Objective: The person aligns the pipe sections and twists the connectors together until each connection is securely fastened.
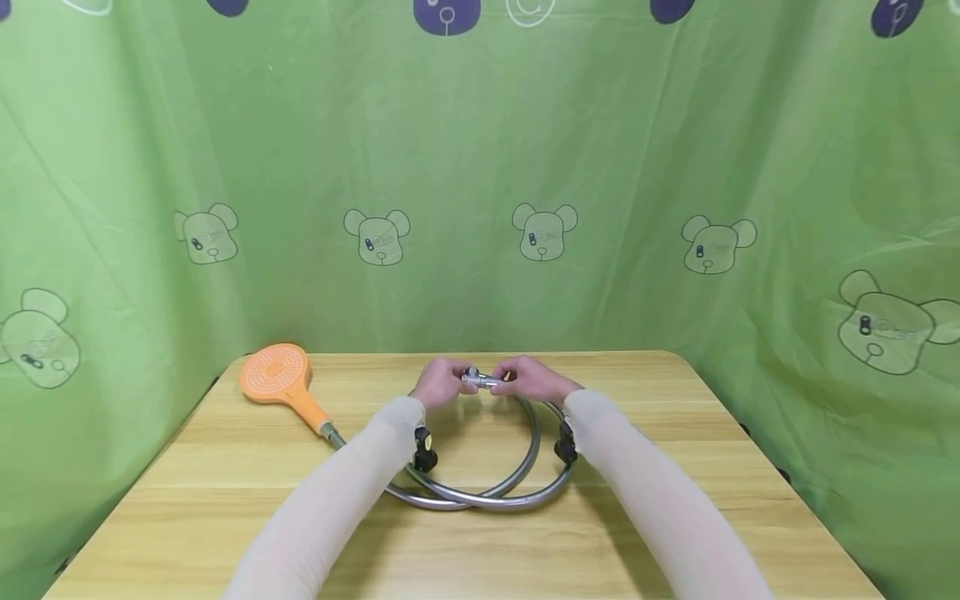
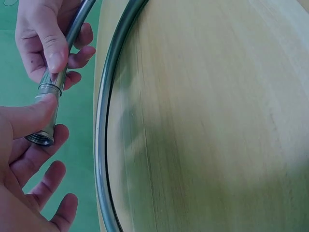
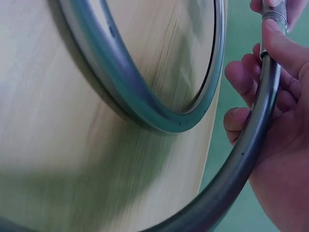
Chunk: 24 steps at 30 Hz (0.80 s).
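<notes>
Above the far part of the table, both hands meet at the end of a silvery shower hose [image 1: 536, 433]. My left hand [image 1: 438, 385] pinches the metal fitting [image 2: 40, 137] between thumb and forefinger, its open threaded end facing out, with the other fingers spread apart. Just beside it, my right hand [image 1: 534, 379] grips the hose end by its metal sleeve, thumb laid along it in the right wrist view. From there the hose loops down over the table. Its other end joins the handle of an orange shower head [image 1: 274, 373], lying with its nozzle face up at the left.
The wooden table [image 1: 660, 533] carries the hose's overlapping coils between the forearms. A green curtain [image 1: 465, 300] with bear prints hangs behind the table and along both sides. A dark wrist camera [image 1: 424, 450] sits at the left wrist, close to the hose.
</notes>
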{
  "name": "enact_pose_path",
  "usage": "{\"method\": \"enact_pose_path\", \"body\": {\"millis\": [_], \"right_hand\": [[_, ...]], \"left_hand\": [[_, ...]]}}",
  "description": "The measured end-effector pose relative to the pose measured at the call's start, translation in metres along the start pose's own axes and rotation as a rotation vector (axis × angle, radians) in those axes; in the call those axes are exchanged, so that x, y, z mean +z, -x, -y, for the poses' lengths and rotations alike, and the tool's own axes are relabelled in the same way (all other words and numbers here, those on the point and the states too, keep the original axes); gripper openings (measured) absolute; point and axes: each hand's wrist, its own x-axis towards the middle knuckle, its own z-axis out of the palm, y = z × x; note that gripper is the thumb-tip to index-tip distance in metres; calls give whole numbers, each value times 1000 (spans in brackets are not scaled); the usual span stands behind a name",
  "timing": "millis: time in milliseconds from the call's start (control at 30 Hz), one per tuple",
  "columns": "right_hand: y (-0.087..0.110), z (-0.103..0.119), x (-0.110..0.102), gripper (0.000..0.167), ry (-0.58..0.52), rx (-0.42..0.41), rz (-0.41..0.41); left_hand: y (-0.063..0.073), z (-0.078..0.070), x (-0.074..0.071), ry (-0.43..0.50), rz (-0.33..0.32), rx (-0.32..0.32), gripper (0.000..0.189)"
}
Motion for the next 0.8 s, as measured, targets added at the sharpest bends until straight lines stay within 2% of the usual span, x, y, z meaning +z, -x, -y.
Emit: {"method": "enact_pose_path", "body": {"millis": [367,533,800], "right_hand": [[-1,-1,-2,17,-37,20,26],[0,-1,-3,19,-42,32,38],[2,0,-6,35,8,40,59]], "left_hand": [[2,-2,1,-21,-33,-6,33],[3,-2,0,-53,-29,14,34],[2,-3,1,-88,-31,35,33]]}}
